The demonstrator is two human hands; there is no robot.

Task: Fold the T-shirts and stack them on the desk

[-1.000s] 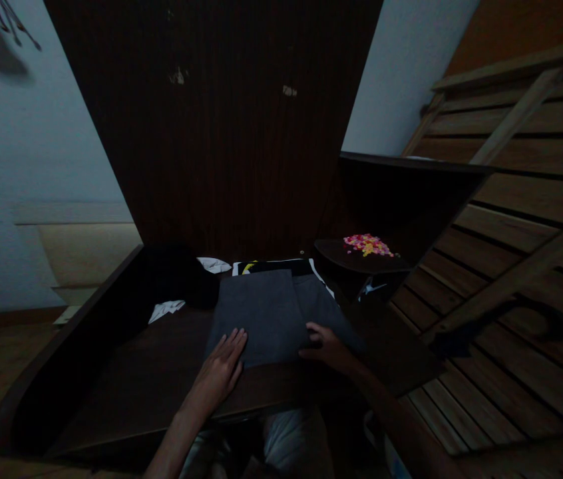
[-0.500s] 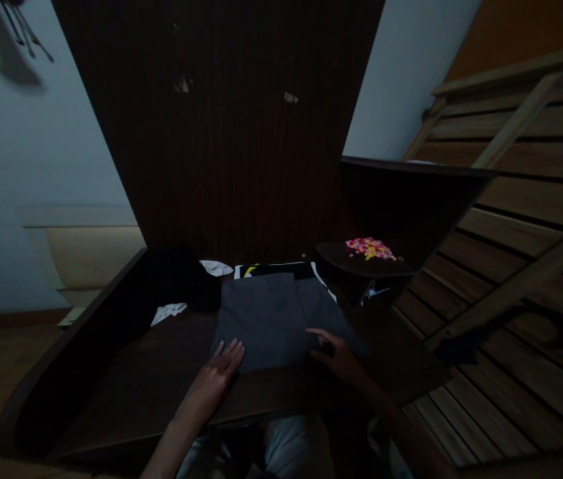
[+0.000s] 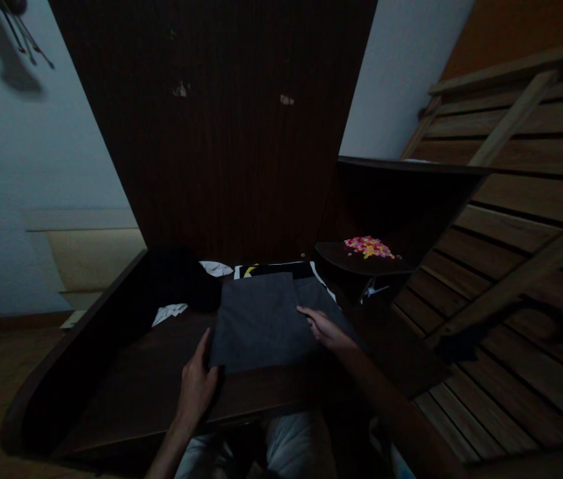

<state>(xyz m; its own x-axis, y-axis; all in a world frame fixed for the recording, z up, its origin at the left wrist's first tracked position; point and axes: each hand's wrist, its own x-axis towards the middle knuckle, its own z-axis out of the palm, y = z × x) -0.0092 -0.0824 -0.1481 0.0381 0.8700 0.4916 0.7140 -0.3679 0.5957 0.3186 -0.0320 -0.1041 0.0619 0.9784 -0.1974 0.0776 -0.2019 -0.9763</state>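
A folded dark grey garment (image 3: 256, 322), its exact kind unclear, lies flat on the dark wooden desk. Beside its left edge is my left hand (image 3: 196, 382), turned on its side with fingers stretched forward and thumb apart, touching the lower left corner. My right hand (image 3: 325, 328) is closed in a pinch on the edge of the upper fold, at the right of the garment. Under the garment's far side, a black piece with a white border and a yellow mark (image 3: 281, 269) sticks out.
Dark cloth (image 3: 182, 279) lies in a heap at left, with white pieces (image 3: 169, 313) around it. Pink and yellow bits (image 3: 369, 246) cover a small corner shelf (image 3: 331, 256). A raised side panel (image 3: 76, 339) bounds the desk (image 3: 132, 392); wooden slats (image 3: 526, 226) stand at right.
My left hand has slid off the garment's top to its left edge and turned on its side. My right hand has moved up and left, closing on the fold's edge.
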